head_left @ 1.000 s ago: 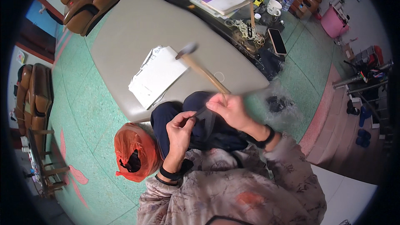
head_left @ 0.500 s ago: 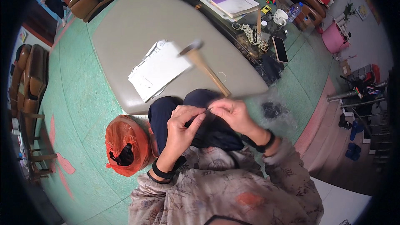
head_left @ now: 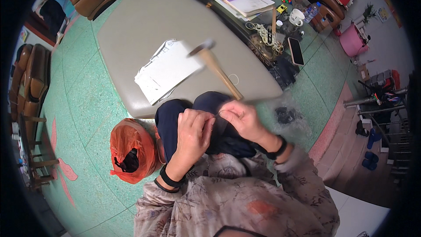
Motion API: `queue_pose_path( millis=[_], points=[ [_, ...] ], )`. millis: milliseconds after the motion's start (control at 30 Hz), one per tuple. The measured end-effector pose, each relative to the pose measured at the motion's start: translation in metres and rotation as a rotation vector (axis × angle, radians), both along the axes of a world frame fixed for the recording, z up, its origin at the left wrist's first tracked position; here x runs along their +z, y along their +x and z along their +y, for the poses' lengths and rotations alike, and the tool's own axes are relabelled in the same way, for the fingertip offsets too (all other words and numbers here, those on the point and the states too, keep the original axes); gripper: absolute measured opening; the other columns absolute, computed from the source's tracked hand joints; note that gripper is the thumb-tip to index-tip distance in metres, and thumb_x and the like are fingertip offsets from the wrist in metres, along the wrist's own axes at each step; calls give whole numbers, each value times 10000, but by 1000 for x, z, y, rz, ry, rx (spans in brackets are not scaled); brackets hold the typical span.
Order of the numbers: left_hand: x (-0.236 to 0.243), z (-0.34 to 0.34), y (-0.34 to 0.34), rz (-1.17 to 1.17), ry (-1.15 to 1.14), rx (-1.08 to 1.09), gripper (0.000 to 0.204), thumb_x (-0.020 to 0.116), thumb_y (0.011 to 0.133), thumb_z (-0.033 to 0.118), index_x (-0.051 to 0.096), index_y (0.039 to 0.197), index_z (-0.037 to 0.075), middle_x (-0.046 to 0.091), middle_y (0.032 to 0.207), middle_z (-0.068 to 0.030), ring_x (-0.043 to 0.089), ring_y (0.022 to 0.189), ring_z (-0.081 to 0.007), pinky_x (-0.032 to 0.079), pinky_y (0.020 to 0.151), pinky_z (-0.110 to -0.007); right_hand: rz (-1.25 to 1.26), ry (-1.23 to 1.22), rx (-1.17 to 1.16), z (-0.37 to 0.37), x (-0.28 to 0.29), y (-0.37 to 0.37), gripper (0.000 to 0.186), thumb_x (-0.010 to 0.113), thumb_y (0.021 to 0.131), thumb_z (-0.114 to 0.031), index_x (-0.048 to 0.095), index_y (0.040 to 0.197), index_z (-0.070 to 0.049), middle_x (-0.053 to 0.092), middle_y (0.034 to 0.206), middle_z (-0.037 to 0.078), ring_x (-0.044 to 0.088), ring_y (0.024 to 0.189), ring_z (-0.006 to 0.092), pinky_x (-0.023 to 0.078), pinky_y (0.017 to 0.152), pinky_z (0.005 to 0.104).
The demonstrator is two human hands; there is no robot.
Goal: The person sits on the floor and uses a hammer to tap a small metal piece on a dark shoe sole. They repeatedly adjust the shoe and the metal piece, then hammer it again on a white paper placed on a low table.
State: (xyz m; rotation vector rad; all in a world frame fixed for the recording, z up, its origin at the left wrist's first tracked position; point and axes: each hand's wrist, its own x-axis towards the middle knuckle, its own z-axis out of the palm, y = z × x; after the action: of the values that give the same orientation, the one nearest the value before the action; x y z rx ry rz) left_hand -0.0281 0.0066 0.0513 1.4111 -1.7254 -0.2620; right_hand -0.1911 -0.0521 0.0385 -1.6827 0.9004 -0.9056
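Above my lap, my left hand [head_left: 191, 132] is closed, its thumb against its curled fingers. Close beside it, my right hand [head_left: 241, 117] pinches with thumb and forefinger. Whatever sits between the fingertips is too small to name, and the two hands appear a little apart. Just beyond them, a wooden-handled hammer [head_left: 221, 73] lies on the beige padded bench [head_left: 136, 26], its head blurred. A stack of white papers [head_left: 169, 72] lies left of the hammer. A thin pale loop [head_left: 237, 76] lies by the hammer's handle.
An orange plastic bag [head_left: 149, 149] with something dark inside stands on the floor at my left. On the dark table [head_left: 245, 33] are notebooks [head_left: 250, 4], tangled cords [head_left: 262, 30], a phone [head_left: 296, 52], a white mug [head_left: 296, 17] and a water bottle [head_left: 312, 12]. Clear plastic [head_left: 296, 120] lies right of my knees.
My left hand has turned, its thumb drawn in closer to its fingers. My right hand has shifted slightly up and left. A person at the far-left doorway has changed position.
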Motion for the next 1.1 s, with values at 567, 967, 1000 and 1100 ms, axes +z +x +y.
queue_pose_path(
  millis=[567, 967, 1000, 1100],
  points=[
    [-8, 4, 7, 268, 57, -32, 90, 688, 750, 58, 636, 822, 42, 601, 798, -60, 537, 758, -228, 398, 683, -317, -4, -143, 119, -12, 8, -7, 93, 610, 846, -69, 600, 914, -6, 632, 782, 84, 597, 655, 149, 458, 594, 248],
    [-4, 3, 16, 302, 92, -112, 112, 685, 741, 21, 620, 831, 5, 602, 816, -73, 542, 779, -221, 419, 725, -314, 39, -277, 202, -21, 19, -10, 92, 674, 763, -33, 627, 839, -13, 635, 751, 92, 603, 615, 204, 453, 546, 279],
    [-6, 5, 19, 321, 119, -115, 129, 688, 740, 25, 631, 854, 5, 607, 825, -68, 546, 790, -216, 420, 739, -306, 42, -296, 209, -22, 19, -11, 87, 677, 760, -35, 630, 831, -13, 638, 751, 91, 606, 614, 210, 453, 542, 283],
    [-7, 5, 18, 332, 111, -120, 121, 688, 743, 26, 630, 847, 5, 607, 821, -68, 545, 789, -213, 419, 734, -304, 46, -318, 219, -23, 17, -12, 97, 680, 759, -46, 629, 836, -15, 637, 751, 88, 613, 623, 215, 453, 535, 288]
  ],
)
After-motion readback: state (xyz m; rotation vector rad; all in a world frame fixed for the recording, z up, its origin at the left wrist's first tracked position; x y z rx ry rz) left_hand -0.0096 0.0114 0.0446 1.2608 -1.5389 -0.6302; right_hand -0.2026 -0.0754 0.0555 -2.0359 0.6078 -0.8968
